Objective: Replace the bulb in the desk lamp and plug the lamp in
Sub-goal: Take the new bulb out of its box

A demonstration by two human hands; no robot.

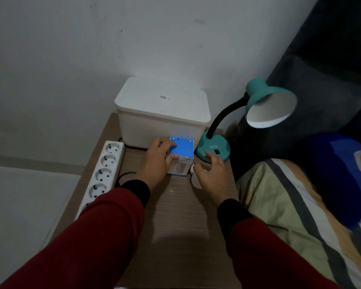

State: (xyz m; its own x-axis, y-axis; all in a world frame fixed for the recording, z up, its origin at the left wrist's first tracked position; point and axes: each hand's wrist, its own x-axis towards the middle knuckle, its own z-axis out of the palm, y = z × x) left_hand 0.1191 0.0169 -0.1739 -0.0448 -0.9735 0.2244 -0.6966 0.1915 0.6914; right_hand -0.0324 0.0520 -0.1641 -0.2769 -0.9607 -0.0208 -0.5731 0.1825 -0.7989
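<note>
A teal desk lamp [214, 148] stands at the back right of the small wooden table [175, 215], its shade [271, 107] tilted right and showing a white inside with no bulb visible. A blue and white bulb box [181, 152] stands upright in front of the white bin. My left hand [159, 161] grips the box's left side and top. A white bulb [196, 180] lies on the table just right of the box. Above that bulb hovers my right hand [214, 174], fingers spread, partly hiding it.
A white lidded plastic bin [163, 109] fills the table's back. A white power strip [103, 172] with several sockets runs along the left edge, a black cord [123, 176] beside it. A bed with a striped blanket [290, 205] borders the right side.
</note>
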